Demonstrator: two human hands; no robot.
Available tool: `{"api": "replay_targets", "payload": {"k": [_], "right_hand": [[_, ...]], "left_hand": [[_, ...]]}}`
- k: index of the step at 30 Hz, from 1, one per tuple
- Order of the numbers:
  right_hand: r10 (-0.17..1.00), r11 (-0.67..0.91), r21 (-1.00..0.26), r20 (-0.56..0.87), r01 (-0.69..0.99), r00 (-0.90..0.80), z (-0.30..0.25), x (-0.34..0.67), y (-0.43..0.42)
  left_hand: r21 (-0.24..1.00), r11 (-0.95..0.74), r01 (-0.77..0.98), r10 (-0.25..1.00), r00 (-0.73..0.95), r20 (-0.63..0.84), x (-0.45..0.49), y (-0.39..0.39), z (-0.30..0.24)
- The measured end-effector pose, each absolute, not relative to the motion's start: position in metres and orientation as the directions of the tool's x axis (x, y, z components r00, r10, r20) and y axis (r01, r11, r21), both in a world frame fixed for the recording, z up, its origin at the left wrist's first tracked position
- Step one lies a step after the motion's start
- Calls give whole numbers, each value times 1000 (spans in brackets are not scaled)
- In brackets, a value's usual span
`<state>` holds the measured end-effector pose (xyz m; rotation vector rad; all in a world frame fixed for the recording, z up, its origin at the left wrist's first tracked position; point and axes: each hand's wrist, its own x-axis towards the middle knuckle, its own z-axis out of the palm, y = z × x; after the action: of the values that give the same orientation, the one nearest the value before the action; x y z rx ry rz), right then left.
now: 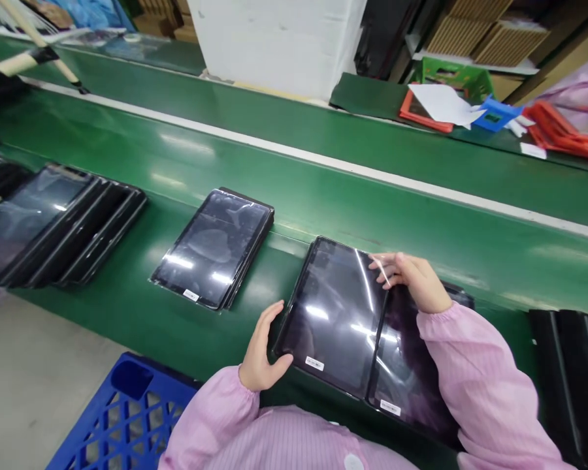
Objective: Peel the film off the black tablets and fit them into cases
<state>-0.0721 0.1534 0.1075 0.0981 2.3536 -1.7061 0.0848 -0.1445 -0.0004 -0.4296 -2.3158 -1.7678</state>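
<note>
Green conveyor belt [424, 199] runs across in front of us, and our work sits at its near edge: a black tablet in glossy film [330, 316] lies flat, its long side touching a second filmed tablet [409, 372] on our right. Open belt stretches behind the pair up to a white rail strip [323, 160], with a narrower bare gap on each side.

Our left hand [263, 346] is relaxed and partly open, its fingers curved against the first tablet's left edge without clenching it. Our right hand [411, 281] rests over the top edge where the two tablets meet, pinching a thin transparent strip [382, 271] between thumb and fingers. Our pink sleeves [480, 372] reach over the belt edge, the right one lying beside the second tablet.

To our left sit a filmed tablet stack [213, 248] and, farther along, a row of black tablets [53, 225]. More black tablets [563, 385] crowd the right side. Below the belt, a blue plastic crate [127, 411] stands on a grey floor [34, 372]; its contents are hidden. Across a second green belt [470, 173] lie orange-red trays [563, 134], white paper [441, 103] and a green crate [455, 79], beside a white carton [274, 39].
</note>
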Motion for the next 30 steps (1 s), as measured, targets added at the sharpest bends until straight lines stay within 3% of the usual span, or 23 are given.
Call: {"api": "replay_targets", "payload": {"k": [3,6,14,30], "right_hand": [[-64,408,-900,-198,155,-978,109,-72,152],[-130,371,-921,-175,116,-976,110,-71,154],[-258,238,-968,-146,84,-955,111,-76,165],[-313,133,-973,-224,191,-923,110,-84,173]], "left_hand": [[938,155,309,169,-944,283,87,-153,-5],[963,67,261,195,-950,243,88,-156,-8],[987,-141,80,58,-994,89,88,-154,-13],[984,-166,71,49,-996,80,88,-153,-14]]}}
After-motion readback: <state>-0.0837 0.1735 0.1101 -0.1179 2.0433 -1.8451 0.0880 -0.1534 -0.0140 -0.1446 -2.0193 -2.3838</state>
